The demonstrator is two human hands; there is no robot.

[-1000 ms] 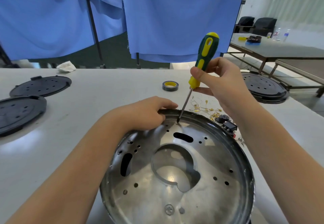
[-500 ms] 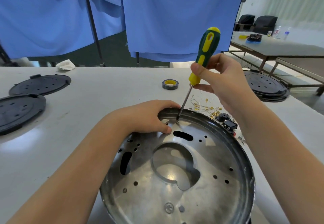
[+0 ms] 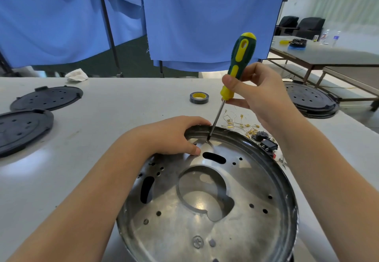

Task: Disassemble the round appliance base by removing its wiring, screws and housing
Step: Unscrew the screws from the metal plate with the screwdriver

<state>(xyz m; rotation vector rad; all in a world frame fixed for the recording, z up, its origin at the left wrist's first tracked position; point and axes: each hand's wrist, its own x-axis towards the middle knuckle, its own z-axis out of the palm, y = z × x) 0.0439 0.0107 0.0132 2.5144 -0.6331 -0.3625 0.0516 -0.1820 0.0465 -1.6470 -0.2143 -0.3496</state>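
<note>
A round shiny metal appliance base point(image 3: 242, 229) with a dark rim lies in front of me on the white table point(image 3: 102, 142). My left hand point(image 3: 172, 136) grips its far rim, fingers curled over the edge. My right hand point(image 3: 258, 97) holds a green and yellow screwdriver point(image 3: 238, 64) nearly upright. Its tip sits on a screw point(image 3: 207, 141) near the far rim, just right of my left fingers. One cross-head screw point(image 3: 198, 241) shows near the front edge.
Loose wires with brass terminals point(image 3: 242, 124) and small black parts point(image 3: 266, 142) lie right of the base. A roll of black tape point(image 3: 199, 98) sits behind it. Black round covers lie at the left point(image 3: 24, 128), point(image 3: 47, 98) and right point(image 3: 309, 101).
My right hand has shifted slightly on the screwdriver handle as it turns; the tip stays on the same screw. My left hand keeps its grip on the rim.
</note>
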